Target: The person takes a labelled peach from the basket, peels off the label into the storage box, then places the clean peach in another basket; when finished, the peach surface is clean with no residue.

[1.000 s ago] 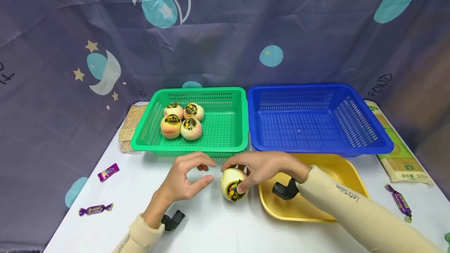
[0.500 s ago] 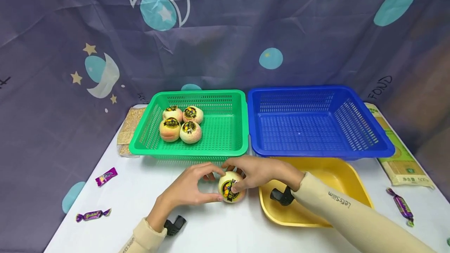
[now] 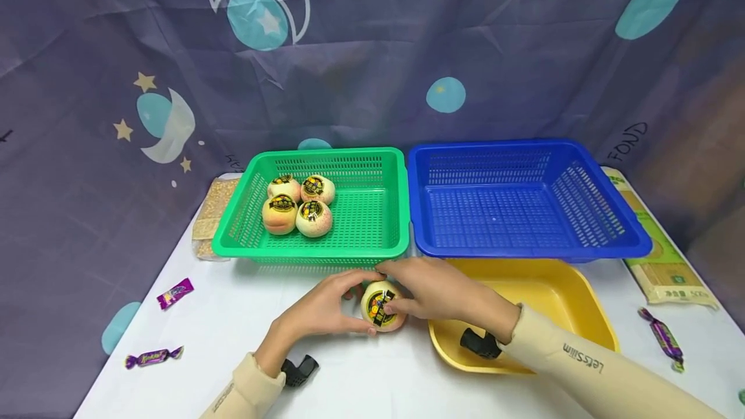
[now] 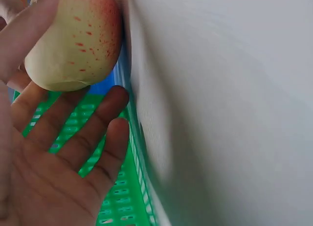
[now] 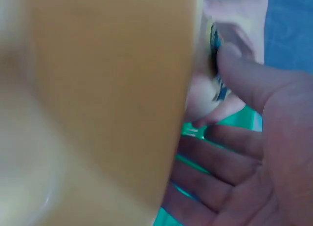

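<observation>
Both forearms come in low from the near edge of the worktop (image 3: 361,380), in cream sleeves, and meet in the middle around one apple (image 3: 381,306). The left hand (image 3: 326,309) cups it from the left, thumb underneath and fingers curled over the far side, so it's clamped on the fruit. The right hand (image 3: 433,290) reaches across from the right with the thumb pressed on the sticker (image 3: 378,308) and fingers wrapped over the top, also gripping it. The apple sits on the worktop just in front of the green basket (image 3: 384,247) and right beside the yellow tray (image 3: 582,302), touching neither as far as I can tell. It's pale yellow-cream with a pinkish blush and red speckles, which the left wrist view shows up close (image 4: 73,40), and the label is black, yellow and a bit of blue. Four more apples (image 3: 297,207) with the same labels are bunched in the green basket's back left corner. The blue basket (image 3: 628,238) stands next to it on the right. A black strap clip shows at each wrist. The right wrist view is mostly blurred yellow tray, so not much detail there.
</observation>
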Motion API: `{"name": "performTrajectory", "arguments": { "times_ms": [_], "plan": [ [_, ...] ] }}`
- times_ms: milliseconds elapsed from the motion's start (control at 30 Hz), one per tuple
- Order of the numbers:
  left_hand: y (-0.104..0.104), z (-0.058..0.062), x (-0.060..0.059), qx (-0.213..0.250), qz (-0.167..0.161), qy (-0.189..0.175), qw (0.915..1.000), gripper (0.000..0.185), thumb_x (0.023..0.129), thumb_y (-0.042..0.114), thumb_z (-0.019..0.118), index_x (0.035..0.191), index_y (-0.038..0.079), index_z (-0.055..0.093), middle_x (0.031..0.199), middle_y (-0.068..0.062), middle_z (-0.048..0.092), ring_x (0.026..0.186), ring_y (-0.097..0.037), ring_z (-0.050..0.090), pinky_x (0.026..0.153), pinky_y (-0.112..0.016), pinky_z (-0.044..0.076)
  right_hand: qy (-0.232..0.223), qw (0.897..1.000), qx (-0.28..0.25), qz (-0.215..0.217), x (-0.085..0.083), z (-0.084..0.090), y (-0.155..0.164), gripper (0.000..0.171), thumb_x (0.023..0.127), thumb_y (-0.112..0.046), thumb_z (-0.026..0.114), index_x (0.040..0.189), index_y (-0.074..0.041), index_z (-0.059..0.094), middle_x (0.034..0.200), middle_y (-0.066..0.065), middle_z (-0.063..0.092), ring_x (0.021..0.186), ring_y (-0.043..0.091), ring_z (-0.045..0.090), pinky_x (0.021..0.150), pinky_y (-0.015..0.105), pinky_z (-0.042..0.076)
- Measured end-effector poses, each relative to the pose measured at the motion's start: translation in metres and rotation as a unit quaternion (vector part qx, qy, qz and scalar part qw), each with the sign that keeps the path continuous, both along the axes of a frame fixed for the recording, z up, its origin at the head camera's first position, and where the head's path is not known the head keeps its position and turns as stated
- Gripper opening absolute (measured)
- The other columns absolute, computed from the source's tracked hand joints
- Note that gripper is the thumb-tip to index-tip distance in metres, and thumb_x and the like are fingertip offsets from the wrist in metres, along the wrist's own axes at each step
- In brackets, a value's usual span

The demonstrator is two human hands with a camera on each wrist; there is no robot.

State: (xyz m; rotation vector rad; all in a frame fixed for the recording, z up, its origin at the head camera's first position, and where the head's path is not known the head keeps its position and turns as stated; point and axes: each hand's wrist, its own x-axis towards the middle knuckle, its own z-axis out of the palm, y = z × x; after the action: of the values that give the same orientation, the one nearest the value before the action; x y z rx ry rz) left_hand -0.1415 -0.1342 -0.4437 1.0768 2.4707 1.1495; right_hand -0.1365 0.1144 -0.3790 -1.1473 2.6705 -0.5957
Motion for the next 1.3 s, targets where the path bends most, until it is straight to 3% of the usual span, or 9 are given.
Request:
{"name": "performTrajectory", "arguments": {
  "times_ms": [133, 267, 400, 600, 900, 1067, 1300],
  "plan": [
    [0.003, 0.0, -0.004, 0.003, 0.006, -0.018, 0.9998, 0.075, 0.071, 0.039, 0.094, 0.136, 0.027, 0.057, 0.124, 0.013, 0.064, 0.1, -0.005, 0.062, 0.086, -0.03, 0.055, 0.057, 0.998, -0.015, -0.016, 0.006, 0.001, 0.001, 0.043, 0.088, -0.031, 0.08, 0.126, -0.013, 0.068, 0.095, -0.007, 0.071, 0.076, 0.006, 0.062, 0.066, 0.023, 0.05],
    [0.006, 0.001, -0.006, -0.006, 0.019, -0.056, 0.9982, 0.076, 0.068, 0.039, 0.095, 0.133, 0.029, 0.056, 0.117, 0.015, 0.064, 0.102, -0.007, 0.061, 0.086, -0.029, 0.053, 0.075, 0.996, -0.041, -0.03, 0.008, 0.002, 0.003, 0.037, 0.088, -0.028, 0.081, 0.121, -0.015, 0.073, 0.109, -0.003, 0.075, 0.089, 0.014, 0.07, 0.073, 0.026, 0.055],
    [0.008, 0.001, -0.008, -0.009, 0.032, -0.083, 0.996, 0.077, 0.068, 0.037, 0.095, 0.133, 0.029, 0.056, 0.114, 0.017, 0.065, 0.102, -0.009, 0.06, 0.086, -0.029, 0.051, 0.057, 0.997, -0.048, -0.031, 0.007, 0.002, 0.003, 0.035, 0.088, -0.025, 0.08, 0.121, -0.014, 0.074, 0.108, -0.001, 0.074, 0.086, 0.014, 0.068, 0.07, 0.023, 0.053],
    [0.009, -0.002, -0.009, -0.005, 0.037, -0.087, 0.9955, 0.078, 0.066, 0.037, 0.095, 0.135, 0.029, 0.06, 0.116, 0.018, 0.065, 0.099, -0.012, 0.057, 0.085, -0.029, 0.05, 0.03, 0.998, -0.046, -0.028, 0.005, 0.0, 0.001, 0.027, 0.089, -0.022, 0.079, 0.115, -0.014, 0.076, 0.099, -0.004, 0.068, 0.073, 0.007, 0.057, 0.061, 0.017, 0.045],
    [0.011, -0.002, -0.012, 0.012, 0.009, -0.073, 0.9972, 0.073, 0.069, 0.036, 0.094, 0.134, 0.031, 0.062, 0.123, 0.016, 0.067, 0.106, -0.006, 0.058, 0.092, -0.03, 0.051, -0.023, 0.992, -0.113, -0.053, 0.005, -0.004, 0.005, 0.008, 0.089, -0.011, 0.078, 0.096, -0.015, 0.075, 0.094, -0.006, 0.071, 0.077, 0.008, 0.059, 0.068, 0.02, 0.049],
    [0.014, -0.001, -0.013, 0.0, 0.008, -0.075, 0.9971, 0.073, 0.069, 0.037, 0.094, 0.134, 0.031, 0.063, 0.125, 0.017, 0.067, 0.11, -0.006, 0.059, 0.098, -0.032, 0.05, -0.043, 0.988, -0.136, -0.061, 0.005, -0.004, 0.007, 0.015, 0.088, -0.006, 0.077, 0.084, -0.018, 0.069, 0.086, -0.009, 0.067, 0.078, 0.012, 0.058, 0.068, 0.02, 0.049],
    [0.014, 0.0, -0.014, 0.002, -0.003, -0.091, 0.9958, 0.07, 0.073, 0.039, 0.092, 0.136, 0.035, 0.062, 0.129, 0.018, 0.066, 0.118, -0.008, 0.059, 0.104, -0.035, 0.049, -0.083, 0.979, -0.182, -0.038, 0.005, -0.007, 0.012, 0.014, 0.092, -0.003, 0.071, 0.086, -0.016, 0.067, 0.08, -0.007, 0.066, 0.069, 0.006, 0.055, 0.061, 0.02, 0.05]
  ]
}}
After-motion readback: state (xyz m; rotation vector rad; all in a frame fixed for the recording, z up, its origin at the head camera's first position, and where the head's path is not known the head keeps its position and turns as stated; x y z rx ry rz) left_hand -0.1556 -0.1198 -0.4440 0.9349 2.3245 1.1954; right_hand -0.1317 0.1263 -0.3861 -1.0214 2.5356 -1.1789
